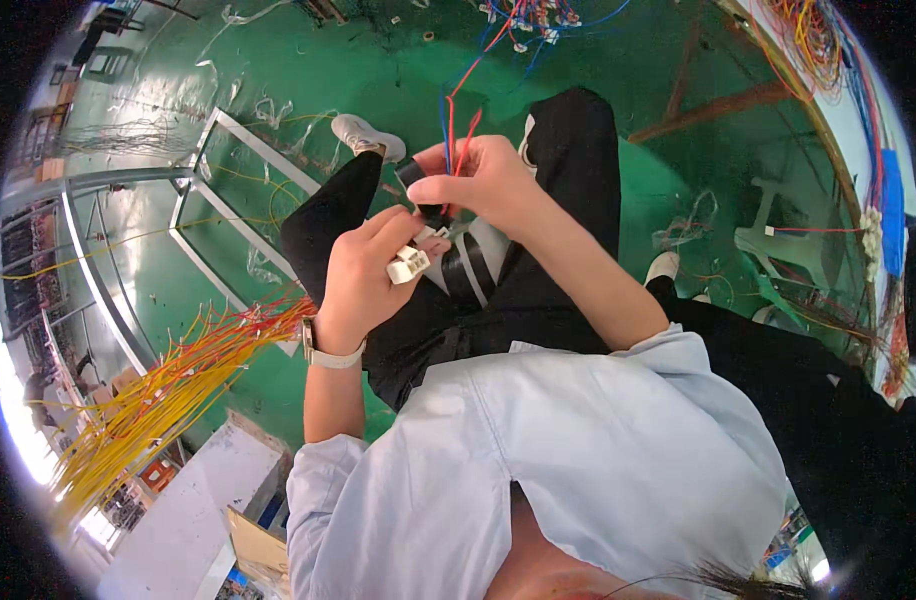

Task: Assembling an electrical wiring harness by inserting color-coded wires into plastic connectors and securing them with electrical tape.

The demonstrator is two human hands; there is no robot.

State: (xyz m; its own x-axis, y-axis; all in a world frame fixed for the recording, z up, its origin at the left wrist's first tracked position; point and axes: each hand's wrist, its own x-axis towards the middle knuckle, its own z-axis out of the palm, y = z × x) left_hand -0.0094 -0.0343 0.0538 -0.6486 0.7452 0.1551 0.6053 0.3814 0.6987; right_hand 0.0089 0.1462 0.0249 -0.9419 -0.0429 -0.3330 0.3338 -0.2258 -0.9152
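Note:
My left hand (363,268) is closed around a white plastic plug connector (408,265), whose socket end sticks out past the fingers. Close above it, my right hand (485,185) has its thumb and fingers pinched on a black piece that looks like a roll of tape (411,174). Red and blue wires (450,120) come down from the far side and pass between the right fingers. The wires' lower ends are hidden by the hands. Just below the hands, a grey-white thing with black bands (473,265) lies between my legs.
A metal frame (243,150) stands on the green floor at the left, with a bundle of yellow and red wires (168,385) below it. More wires with connectors (538,18) are at the far side. A pale stool (778,235) and another person's dark-clothed leg (768,360) are at the right.

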